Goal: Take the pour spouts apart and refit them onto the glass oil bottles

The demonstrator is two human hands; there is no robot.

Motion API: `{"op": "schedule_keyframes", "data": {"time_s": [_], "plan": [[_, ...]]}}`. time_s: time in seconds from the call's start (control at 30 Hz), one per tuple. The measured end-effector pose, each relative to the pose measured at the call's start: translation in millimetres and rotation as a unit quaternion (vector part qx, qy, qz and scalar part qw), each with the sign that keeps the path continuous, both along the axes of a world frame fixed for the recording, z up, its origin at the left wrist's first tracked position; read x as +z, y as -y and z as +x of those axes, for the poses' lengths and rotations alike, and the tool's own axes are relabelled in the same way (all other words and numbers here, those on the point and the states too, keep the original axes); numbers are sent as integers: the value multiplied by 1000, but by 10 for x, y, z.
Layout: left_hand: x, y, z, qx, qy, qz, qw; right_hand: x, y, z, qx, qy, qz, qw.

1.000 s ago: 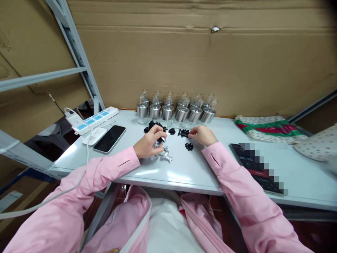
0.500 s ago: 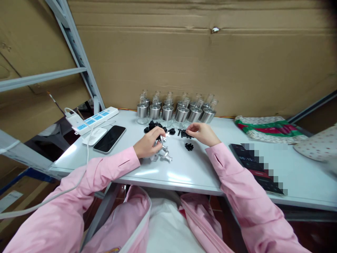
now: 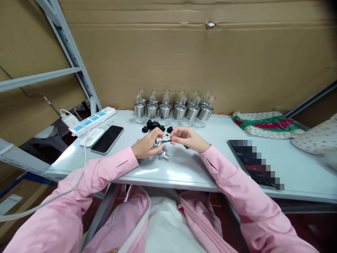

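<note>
My left hand (image 3: 146, 144) is closed round a small silver metal part (image 3: 158, 140) just above the white table (image 3: 184, 168). My right hand (image 3: 187, 137) pinches a thin black piece (image 3: 166, 141) and holds its tip against that silver part, so the two hands meet. More silver metal parts (image 3: 164, 155) lie under my left fingers. Black caps (image 3: 153, 124) sit in a loose pile just behind the hands. Behind them stands a row of several small glass bottles with silver collars (image 3: 171, 109).
A black phone (image 3: 107, 139), a white pad (image 3: 92, 136) and a white power strip (image 3: 89, 120) with a cable lie at the left. A dark tablet (image 3: 252, 163) lies at the right, a striped cloth (image 3: 268, 124) behind it. Cardboard walls the back.
My right hand left the black pieces at the right and came left with a thin black piece to meet my left hand. The view shifted slightly.
</note>
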State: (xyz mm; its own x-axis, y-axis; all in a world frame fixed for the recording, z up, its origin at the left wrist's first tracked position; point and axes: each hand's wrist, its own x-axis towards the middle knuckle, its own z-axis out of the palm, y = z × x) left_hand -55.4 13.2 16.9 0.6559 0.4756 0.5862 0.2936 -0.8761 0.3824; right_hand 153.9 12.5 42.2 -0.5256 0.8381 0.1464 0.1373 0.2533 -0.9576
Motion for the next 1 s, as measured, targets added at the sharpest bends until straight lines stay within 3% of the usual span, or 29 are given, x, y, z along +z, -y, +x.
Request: {"op": "schedule_keyframes", "data": {"time_s": [0.7,1.0], "plan": [[-14,-14,-3,13,-24,24,999,-48,11,-85,-33,-86,15,996],[-22,-16,-47,37,-16,13,999,-62,35,-74,-33,-97,-47,994]]}}
